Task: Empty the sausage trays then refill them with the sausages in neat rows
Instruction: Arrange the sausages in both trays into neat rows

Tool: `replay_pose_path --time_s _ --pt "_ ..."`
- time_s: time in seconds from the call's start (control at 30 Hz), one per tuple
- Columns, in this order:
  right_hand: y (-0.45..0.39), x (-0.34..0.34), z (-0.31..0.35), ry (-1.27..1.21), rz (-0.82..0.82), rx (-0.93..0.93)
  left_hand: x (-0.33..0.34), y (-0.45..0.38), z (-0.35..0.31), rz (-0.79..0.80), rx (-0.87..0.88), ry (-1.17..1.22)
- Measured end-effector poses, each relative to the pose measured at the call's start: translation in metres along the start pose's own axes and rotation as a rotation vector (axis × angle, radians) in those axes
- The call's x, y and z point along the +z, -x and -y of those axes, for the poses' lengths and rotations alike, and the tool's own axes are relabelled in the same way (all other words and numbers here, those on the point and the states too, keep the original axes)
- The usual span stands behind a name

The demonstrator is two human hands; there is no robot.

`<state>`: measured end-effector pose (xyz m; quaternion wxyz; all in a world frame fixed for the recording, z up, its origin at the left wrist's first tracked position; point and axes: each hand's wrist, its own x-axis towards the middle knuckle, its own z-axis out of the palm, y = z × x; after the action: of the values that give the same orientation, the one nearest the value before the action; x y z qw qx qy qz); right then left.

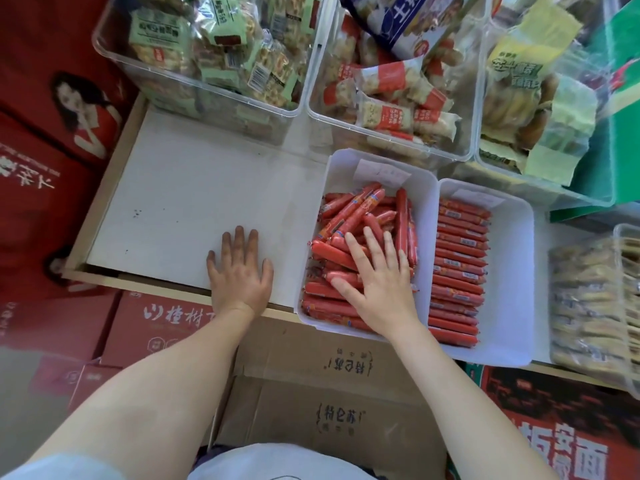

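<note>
Her right hand [377, 282] lies flat, fingers spread, on the jumbled sausages [349, 230] in the nearer white tray [424, 188]. The left hand [239, 271] rests open on the bare shelf board [194, 195]; the second tray [512, 271], just beside the first, holds neat rows.

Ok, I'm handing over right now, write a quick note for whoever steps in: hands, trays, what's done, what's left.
Left hand: flat and open on the bare white shelf, holding nothing.
Right hand: open, fingers spread on the sausages in the left tray.
Left tray: sausages jumbled toward the back, rough rows near the front.
Right tray: one neat row of sausages, empty strip along its right side.
Left to do: straighten the left tray's pile into rows.
</note>
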<state>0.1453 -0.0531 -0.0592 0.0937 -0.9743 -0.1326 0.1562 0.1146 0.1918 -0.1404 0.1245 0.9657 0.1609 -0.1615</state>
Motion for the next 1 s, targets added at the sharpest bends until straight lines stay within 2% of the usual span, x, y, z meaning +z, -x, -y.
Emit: replay_pose_path --time_s 0.13,0.23,0.33,0.5,0.57,0.73,0.93,1.0 --pt "-0.027 -0.012 0.002 -0.070 -0.242 0.048 -0.003 0.000 -0.002 0.018 -0.010 -0.003" --pt "-0.054 -0.006 0.014 -0.039 -0.186 0.037 -0.002 -0.001 -0.002 0.038 -0.022 -0.029" --pt "-0.064 -0.001 0.013 -0.037 -0.106 0.109 -0.002 -0.001 -0.002 0.038 -0.026 -0.021" --pt "-0.065 -0.006 0.006 0.122 -0.264 0.139 -0.004 -0.001 -0.003 0.038 -0.030 -0.029" --pt "-0.068 -0.009 -0.002 0.188 -0.276 0.131 -0.003 -0.001 -0.003 0.040 -0.028 -0.028" --pt "-0.081 -0.012 -0.012 0.004 -0.214 0.194 -0.002 -0.001 -0.002 0.024 -0.029 -0.008" --pt "-0.080 -0.024 -0.007 0.225 -0.404 0.289 -0.002 -0.001 -0.001 0.027 -0.029 -0.014" --pt "-0.083 -0.022 -0.011 0.185 -0.436 0.207 -0.003 -0.001 -0.002 0.029 -0.028 -0.009"
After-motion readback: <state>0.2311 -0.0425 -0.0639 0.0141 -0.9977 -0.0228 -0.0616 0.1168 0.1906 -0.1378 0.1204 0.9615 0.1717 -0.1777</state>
